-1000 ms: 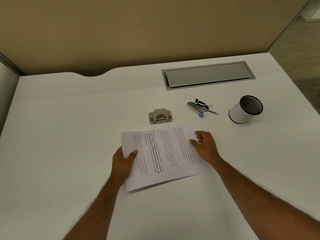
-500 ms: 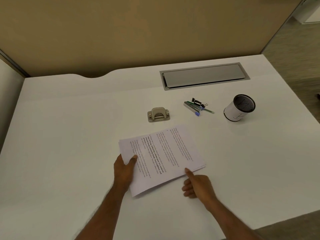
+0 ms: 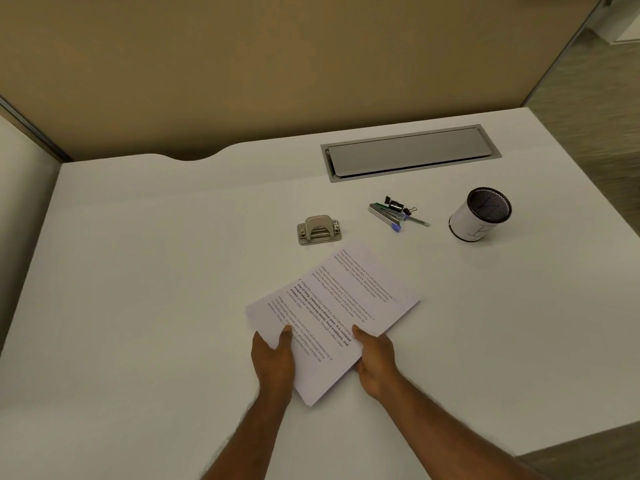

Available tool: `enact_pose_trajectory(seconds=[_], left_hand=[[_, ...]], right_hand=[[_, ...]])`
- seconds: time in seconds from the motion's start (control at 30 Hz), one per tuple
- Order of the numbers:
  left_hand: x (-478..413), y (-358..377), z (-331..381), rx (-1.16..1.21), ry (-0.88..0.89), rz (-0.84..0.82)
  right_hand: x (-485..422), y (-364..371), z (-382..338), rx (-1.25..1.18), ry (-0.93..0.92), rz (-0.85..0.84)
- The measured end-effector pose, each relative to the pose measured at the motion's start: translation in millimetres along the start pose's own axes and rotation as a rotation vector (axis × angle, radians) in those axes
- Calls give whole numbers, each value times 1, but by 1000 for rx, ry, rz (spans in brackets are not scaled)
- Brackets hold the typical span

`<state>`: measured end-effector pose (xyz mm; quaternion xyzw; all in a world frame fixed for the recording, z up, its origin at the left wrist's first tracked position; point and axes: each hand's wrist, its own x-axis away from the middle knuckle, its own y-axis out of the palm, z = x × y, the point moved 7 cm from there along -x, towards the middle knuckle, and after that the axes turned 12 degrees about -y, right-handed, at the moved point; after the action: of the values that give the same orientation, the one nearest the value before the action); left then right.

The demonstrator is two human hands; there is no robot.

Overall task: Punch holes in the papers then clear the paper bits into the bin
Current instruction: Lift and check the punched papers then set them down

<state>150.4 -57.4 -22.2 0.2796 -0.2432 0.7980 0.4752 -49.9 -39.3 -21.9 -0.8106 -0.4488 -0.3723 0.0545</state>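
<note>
My left hand [image 3: 273, 358] and right hand [image 3: 375, 362] each pinch the near edge of the papers [image 3: 339, 306], which lie skewed on the desk [image 3: 173, 271] near the hole punch [image 3: 319, 230]; I should square the stack before feeding it in.

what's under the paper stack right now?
Only the white desk shows around the papers. Left hand and right hand hold the near edge, thumbs on top; fingers underneath are hidden, as is anything beneath the sheets.

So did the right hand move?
Yes. The right hand came away from the hole punch, from the far edge of the papers back to their near edge, which it grips.
</note>
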Motion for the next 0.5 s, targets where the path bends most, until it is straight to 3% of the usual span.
enact_pose_trajectory(seconds=[0.17,0.27,0.5], left_hand=[[-5,-7,3,6,1,-73],[-21,-14,14,64,-98,-133],[-27,8,58,-75,-221,-539]], right_hand=[[-1,-14,-16,53,-107,-15],[-3,-23,-25,41,-137,-68],[-10,-34,-54,38,-147,-254]])
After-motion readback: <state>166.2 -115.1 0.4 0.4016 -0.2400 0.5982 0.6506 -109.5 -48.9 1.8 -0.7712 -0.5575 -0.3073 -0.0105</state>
